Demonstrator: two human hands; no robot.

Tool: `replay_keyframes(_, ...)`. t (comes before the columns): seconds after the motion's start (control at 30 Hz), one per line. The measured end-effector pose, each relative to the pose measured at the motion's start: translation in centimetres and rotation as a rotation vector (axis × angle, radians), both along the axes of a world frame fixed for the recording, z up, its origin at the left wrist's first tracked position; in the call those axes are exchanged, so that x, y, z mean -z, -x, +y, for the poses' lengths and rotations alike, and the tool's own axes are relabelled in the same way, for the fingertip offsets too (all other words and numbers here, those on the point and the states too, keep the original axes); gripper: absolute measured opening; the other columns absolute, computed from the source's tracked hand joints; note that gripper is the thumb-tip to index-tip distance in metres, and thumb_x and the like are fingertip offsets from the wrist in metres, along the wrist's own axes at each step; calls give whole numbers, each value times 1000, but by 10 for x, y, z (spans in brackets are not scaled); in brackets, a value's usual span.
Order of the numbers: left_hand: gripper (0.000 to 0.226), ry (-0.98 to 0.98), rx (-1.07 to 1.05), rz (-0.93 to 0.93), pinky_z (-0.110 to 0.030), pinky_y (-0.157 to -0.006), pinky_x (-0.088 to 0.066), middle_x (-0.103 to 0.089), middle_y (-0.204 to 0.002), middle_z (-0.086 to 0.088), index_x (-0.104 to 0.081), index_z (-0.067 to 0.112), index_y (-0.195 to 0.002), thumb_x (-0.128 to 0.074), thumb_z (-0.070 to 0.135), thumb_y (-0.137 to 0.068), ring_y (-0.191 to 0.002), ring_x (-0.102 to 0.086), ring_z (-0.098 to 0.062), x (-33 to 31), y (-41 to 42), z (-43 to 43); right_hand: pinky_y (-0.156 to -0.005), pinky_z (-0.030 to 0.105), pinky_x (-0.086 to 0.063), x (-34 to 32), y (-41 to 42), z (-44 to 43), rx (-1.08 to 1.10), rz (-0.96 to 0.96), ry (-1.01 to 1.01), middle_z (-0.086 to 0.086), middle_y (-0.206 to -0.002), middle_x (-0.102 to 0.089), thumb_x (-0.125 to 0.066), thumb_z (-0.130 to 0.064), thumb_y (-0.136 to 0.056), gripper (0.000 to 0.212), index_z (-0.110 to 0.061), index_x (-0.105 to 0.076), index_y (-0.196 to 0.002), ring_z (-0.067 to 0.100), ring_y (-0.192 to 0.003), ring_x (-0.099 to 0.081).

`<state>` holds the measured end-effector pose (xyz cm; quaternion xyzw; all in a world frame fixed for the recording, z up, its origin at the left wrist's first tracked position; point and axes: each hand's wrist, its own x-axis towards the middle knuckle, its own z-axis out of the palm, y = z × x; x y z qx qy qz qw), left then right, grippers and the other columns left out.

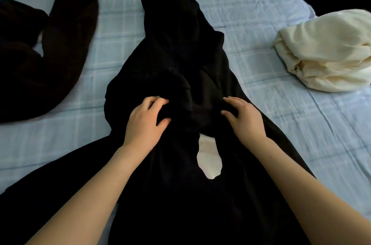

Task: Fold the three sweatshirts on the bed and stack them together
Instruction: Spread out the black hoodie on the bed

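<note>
The bed (pixel 261 13) fills the whole view, covered with a light blue checked sheet that has many creases. The black sweatshirt (pixel 180 53) is the biggest thing on it: it lies spread along the middle, from 12 o'clock down to 6 o'clock, not folded, with one narrow end pointing to 12 o'clock and the wide part spreading across the bottom edge. At 9 to 10 o'clock the dark brown sweatshirt (pixel 50 64) lies loose and bent, apart from the black one, with one sleeve curving up to 11 o'clock. At 3 o'clock the cream sweatshirt (pixel 331 53) sits in a crumpled heap near the edge of the bed, well apart from the two others. Both bare arms come in from 6 o'clock over the black cloth. The left hand (pixel 146 122), just at 7 o'clock from the centre, has curled fingers and thumb that pinch a bunch of the black cloth. The right hand (pixel 245 118), at 4 o'clock from the centre, rests on the cloth with fingers spread and holds nothing. Between the wrists shows a small white patch (pixel 208 156); I cannot tell what it is
</note>
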<state>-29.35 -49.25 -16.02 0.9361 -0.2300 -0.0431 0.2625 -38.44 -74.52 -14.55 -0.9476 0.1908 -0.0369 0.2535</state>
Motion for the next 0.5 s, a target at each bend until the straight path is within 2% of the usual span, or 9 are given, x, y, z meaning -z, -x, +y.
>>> replay_keyframes(0.07,24,41,-46,-24,-32,-83,-47,-57,-118,5,-60,23,-112,-67,22,-89,-101,-60,-24,-5,0,-7,-104,39,-45,2,-3,-6,70,-143,-7,0,-118,-73,-65,-17,-94,26,-17,-73,-119,23,-111,-66)
replay_keyframes(0.13,10,174,-134,2,-21,-75,-45,-62,-104,10,-61,23,-101,-63,21,-91,-92,-61,-11,-17,-4,-13,-92,33,-49,-6,-5,-25,159,-254,-34,1,-101,-78,-64,-16,-92,21,-18,-77,-108,21,-95,-70)
replay_keyframes(0.23,4,439,-264,70,-4,-72,-42,-66,-93,19,-59,32,-98,-58,36,-95,-88,-61,7,-49,-9,-21,-81,10,-43,-30,0,-78,297,-386,-83,-11,-94,-76,-65,-18,-88,21,-19,-78,-104,5,-85,-68)
replay_keyframes(0.27,6,541,-320,104,-7,-73,-46,-68,-94,18,-59,35,-98,-56,39,-96,-86,-63,6,-57,-6,-22,-79,4,-40,-40,5,-99,335,-430,-103,-18,-90,-73,-64,-18,-87,22,-19,-78,-103,-1,-83,-65)
replay_keyframes(0.33,12,658,-493,188,-23,-65,-56,-72,-91,9,-63,34,-94,-55,43,-96,-70,-69,-4,-73,8,-24,-79,5,-42,-59,15,-141,414,-479,-151,-19,-88,-71,-62,-18,-86,25,-18,-78,-104,-2,-81,-65)
replay_keyframes(0.37,16,575,-573,229,-31,-60,-57,-72,-83,3,-63,31,-87,-56,43,-95,-58,-67,-8,-79,17,-24,-78,8,-44,-65,19,-160,425,-468,-154,-14,-91,-73,-61,-16,-86,26,-17,-78,-106,3,-82,-66)
replay_keyframes(0.4,20,362,-594,270,-35,-58,-56,-70,-73,0,-60,29,-80,-57,43,-94,-51,-65,-12,-81,25,-23,-75,11,-44,-67,22,-175,397,-423,-131,-7,-92,-75,-62,-13,-87,26,-16,-77,-108,9,-84,-68)
replay_keyframes(0.43,21,32,-544,316,-37,-59,-55,-68,-70,-2,-57,28,-78,-59,43,-93,-52,-65,-15,-80,33,-21,-72,16,-43,-65,24,-186,336,-343,-85,0,-94,-76,-62,-10,-89,26,-15,-76,-110,15,-86,-69)
replay_keyframes(0.5,27,-642,-410,336,-38,-69,-54,-65,-88,-5,-57,20,-96,-60,46,-89,-77,-65,-23,-78,49,-31,-74,25,-41,-52,29,-197,193,-177,-25,9,-104,-74,-61,-8,-93,26,-11,-73,-116,25,-94,-68)
